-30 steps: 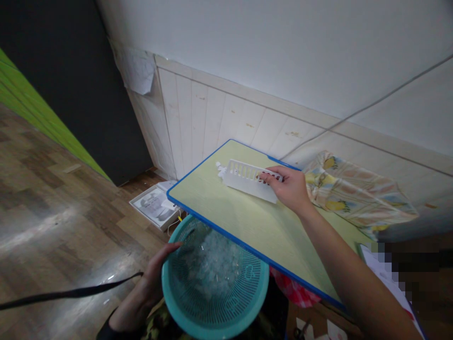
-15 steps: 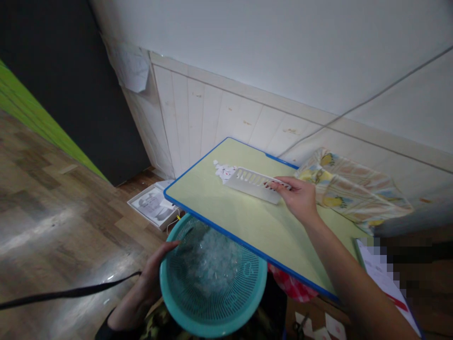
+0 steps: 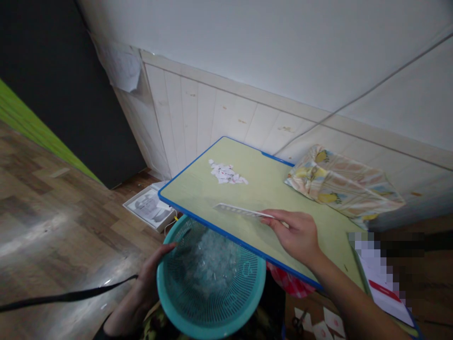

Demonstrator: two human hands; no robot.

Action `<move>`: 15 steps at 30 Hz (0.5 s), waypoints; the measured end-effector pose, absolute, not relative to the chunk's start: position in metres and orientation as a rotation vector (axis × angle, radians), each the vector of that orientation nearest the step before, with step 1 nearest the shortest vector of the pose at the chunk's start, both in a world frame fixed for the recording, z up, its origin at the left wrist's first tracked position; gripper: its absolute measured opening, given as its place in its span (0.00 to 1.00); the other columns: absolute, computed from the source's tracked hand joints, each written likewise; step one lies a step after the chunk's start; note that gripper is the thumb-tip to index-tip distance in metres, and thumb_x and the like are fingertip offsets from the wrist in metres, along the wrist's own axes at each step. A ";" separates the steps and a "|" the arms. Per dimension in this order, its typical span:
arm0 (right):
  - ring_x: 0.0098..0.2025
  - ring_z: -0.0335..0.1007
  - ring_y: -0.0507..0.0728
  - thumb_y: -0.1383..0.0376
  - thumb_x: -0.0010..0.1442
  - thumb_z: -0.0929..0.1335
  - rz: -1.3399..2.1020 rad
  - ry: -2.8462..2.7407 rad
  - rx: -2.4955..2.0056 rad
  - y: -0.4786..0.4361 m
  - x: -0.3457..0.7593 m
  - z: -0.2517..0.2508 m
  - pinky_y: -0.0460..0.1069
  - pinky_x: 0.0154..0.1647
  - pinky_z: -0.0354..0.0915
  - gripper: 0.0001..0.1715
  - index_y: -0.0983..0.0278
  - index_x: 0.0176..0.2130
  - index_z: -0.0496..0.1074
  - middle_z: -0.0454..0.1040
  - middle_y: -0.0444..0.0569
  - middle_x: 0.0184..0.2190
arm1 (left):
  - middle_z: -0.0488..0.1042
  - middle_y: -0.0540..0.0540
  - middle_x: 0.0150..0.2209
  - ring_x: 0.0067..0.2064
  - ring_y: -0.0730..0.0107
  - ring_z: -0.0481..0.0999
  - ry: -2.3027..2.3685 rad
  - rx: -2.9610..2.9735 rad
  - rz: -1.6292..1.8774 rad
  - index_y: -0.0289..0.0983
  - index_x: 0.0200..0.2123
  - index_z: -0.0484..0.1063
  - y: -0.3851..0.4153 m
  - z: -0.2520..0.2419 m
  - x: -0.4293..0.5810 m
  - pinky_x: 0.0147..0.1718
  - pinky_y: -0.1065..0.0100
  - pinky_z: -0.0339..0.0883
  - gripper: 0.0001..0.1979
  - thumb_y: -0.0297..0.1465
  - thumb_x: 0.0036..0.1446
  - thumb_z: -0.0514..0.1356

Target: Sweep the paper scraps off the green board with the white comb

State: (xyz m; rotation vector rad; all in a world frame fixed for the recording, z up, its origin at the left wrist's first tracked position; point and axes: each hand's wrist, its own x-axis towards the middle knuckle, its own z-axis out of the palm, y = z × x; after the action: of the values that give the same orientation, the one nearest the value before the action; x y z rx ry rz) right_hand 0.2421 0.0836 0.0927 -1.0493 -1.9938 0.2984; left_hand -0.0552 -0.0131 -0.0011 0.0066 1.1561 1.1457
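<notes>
My left hand [image 3: 150,274] grips the left rim of a teal plastic basket [image 3: 163,297] at the table's near edge. Inside the basket lies a heap of clear, shiny bits [image 3: 212,264], perhaps plastic; I cannot tell exactly. Between the thumb and fingers of my right hand [image 3: 297,232] is a thin white slotted plastic piece [image 3: 239,209], seen nearly edge-on. It hovers low over, or touches, the pale green tabletop [image 3: 194,191]; which one is unclear. Farther back on the tabletop lies a small pile of white paper scraps [image 3: 226,174], apart from the slotted piece.
A patterned cloth bundle [image 3: 339,184] rests at the table's back right, by the wall. An open white box [image 3: 148,208] lies on the floor at left. Scissors [image 3: 299,321] and paper cards [image 3: 332,318] are low at right. A black strap [image 3: 71,296] crosses the lower left.
My right hand has drawn the slotted piece nearer and tilted it edge-on, away from the paper scraps, which now show fully. My left hand stays on the basket rim.
</notes>
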 end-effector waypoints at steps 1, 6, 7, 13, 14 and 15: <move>0.31 0.82 0.57 0.63 0.59 0.72 0.235 -1.987 -1.054 0.081 0.243 0.093 0.49 0.31 0.75 0.08 0.51 0.36 0.83 0.84 0.41 0.33 | 0.84 0.37 0.24 0.26 0.52 0.84 1.158 0.010 1.154 0.30 0.29 0.81 -0.013 -0.001 -0.055 0.30 0.59 0.80 0.11 0.25 0.60 0.60; 0.30 0.82 0.58 0.61 0.61 0.72 0.035 -1.850 -1.149 0.105 0.253 0.088 0.49 0.31 0.74 0.07 0.56 0.37 0.84 0.84 0.45 0.34 | 0.84 0.39 0.23 0.24 0.55 0.83 1.167 0.005 1.177 0.33 0.26 0.79 -0.013 -0.004 -0.055 0.26 0.62 0.80 0.11 0.24 0.59 0.60; 0.30 0.81 0.58 0.61 0.61 0.71 0.047 -1.841 -1.160 0.113 0.254 0.085 0.49 0.30 0.74 0.08 0.57 0.37 0.83 0.84 0.45 0.34 | 0.84 0.40 0.23 0.24 0.55 0.84 1.165 0.005 1.176 0.33 0.27 0.80 -0.013 -0.005 -0.056 0.25 0.62 0.80 0.10 0.24 0.59 0.61; 0.34 0.82 0.56 0.64 0.61 0.71 0.153 -1.898 -1.081 0.138 0.255 0.069 0.48 0.37 0.75 0.08 0.58 0.38 0.83 0.84 0.44 0.35 | 0.84 0.40 0.23 0.25 0.54 0.84 1.160 0.006 1.161 0.32 0.32 0.81 -0.012 -0.011 -0.057 0.27 0.61 0.80 0.08 0.25 0.59 0.61; 0.34 0.82 0.56 0.65 0.61 0.71 0.152 -1.913 -1.061 0.137 0.255 0.068 0.48 0.37 0.75 0.08 0.58 0.38 0.83 0.84 0.44 0.35 | 0.84 0.39 0.23 0.24 0.54 0.84 1.157 0.013 1.164 0.32 0.31 0.80 -0.012 -0.012 -0.057 0.27 0.60 0.80 0.08 0.25 0.59 0.60; 0.34 0.82 0.55 0.65 0.61 0.71 0.150 -1.930 -1.043 0.134 0.255 0.068 0.47 0.37 0.75 0.08 0.58 0.38 0.83 0.84 0.43 0.35 | 0.84 0.39 0.23 0.24 0.55 0.84 1.156 0.020 1.168 0.32 0.29 0.80 -0.012 -0.011 -0.057 0.26 0.61 0.80 0.09 0.25 0.59 0.60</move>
State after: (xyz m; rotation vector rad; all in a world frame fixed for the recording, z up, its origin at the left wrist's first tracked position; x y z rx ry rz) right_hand 0.2550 0.1335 0.0682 -1.0426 -1.9300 0.1504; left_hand -0.0573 -0.0122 -0.0112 0.0201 1.1559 1.1683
